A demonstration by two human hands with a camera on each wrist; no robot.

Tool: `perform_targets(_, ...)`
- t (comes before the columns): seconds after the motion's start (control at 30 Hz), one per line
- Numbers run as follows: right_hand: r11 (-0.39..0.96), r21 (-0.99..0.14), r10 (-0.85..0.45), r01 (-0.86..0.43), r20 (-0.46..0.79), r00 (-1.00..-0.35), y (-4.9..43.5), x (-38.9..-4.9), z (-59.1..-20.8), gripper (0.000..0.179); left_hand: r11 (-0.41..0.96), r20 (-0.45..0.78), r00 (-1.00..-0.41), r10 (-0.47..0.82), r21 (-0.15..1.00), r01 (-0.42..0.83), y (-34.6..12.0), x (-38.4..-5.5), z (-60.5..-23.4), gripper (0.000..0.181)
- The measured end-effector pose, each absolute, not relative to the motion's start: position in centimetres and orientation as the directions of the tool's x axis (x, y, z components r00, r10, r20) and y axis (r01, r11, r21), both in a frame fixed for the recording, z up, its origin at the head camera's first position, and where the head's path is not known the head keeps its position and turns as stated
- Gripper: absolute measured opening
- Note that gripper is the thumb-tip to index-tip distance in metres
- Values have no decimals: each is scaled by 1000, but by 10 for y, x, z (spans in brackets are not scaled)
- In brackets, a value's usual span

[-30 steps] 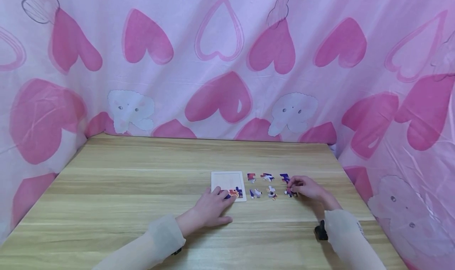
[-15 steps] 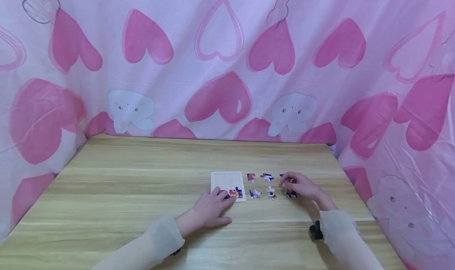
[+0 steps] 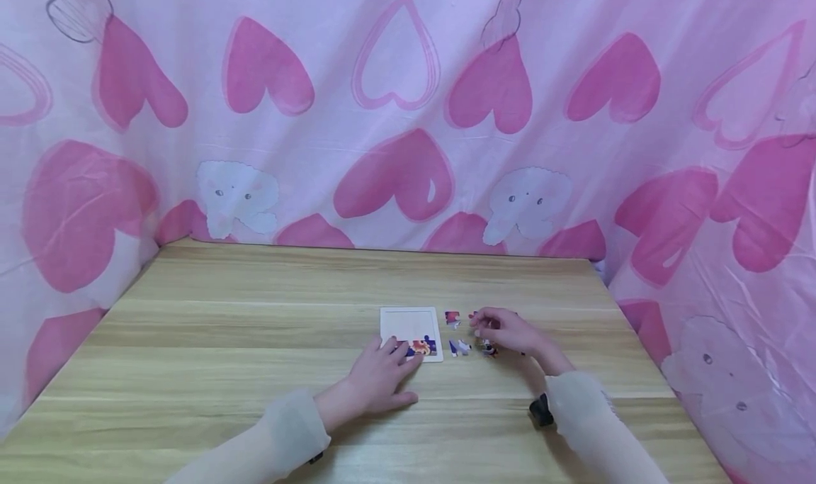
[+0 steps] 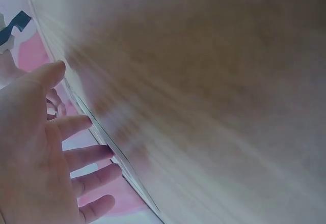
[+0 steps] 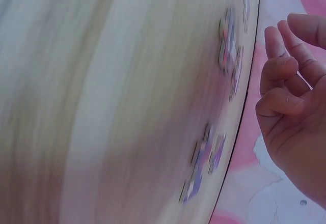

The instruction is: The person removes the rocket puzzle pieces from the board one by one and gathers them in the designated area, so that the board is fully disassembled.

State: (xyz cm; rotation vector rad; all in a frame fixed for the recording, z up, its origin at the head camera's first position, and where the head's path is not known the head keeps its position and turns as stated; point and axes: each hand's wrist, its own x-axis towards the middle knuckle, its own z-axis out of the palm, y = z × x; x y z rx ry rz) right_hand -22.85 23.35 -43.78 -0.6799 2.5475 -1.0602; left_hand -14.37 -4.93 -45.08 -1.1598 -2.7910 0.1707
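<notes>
Curtain (image 3: 392,169) is hung at twelve o'clock, tray (image 3: 408,322) touched by spread left hand (image 3: 379,379); puzzle pieces (image 3: 452,316) at three could be brushed askew by loosely curled right hand (image 3: 513,331).

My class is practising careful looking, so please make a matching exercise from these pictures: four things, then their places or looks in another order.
Things
1. left hand
2. right hand
3. puzzle board
4. curtain

Places or looks
A. pink, with hearts
B. over the loose puzzle pieces
C. fingers spread over the puzzle board's near side
D. white-rimmed, partly filled

Pairs: 1-C, 2-B, 3-D, 4-A
</notes>
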Motion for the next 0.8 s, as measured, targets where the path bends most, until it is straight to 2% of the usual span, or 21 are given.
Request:
perform_targets(0.33, 621, -739, -516, -262, -134, -846, 211, -228, -443, 17, 706, 42, -707, 706, -117, 699, -50, -139, -451, 66)
perform_targets(0.63, 601, -732, -567, -322, -106, -817, 197, -228, -437, 16, 702, 43, -702, 711, -110, 704, -52, -135, -452, 66)
perform_targets(0.8, 605, -721, -575, -338, -101, -812, 189, -238, -443, 16, 702, 46, -701, 712, -68, 708, -54, -131, -452, 66)
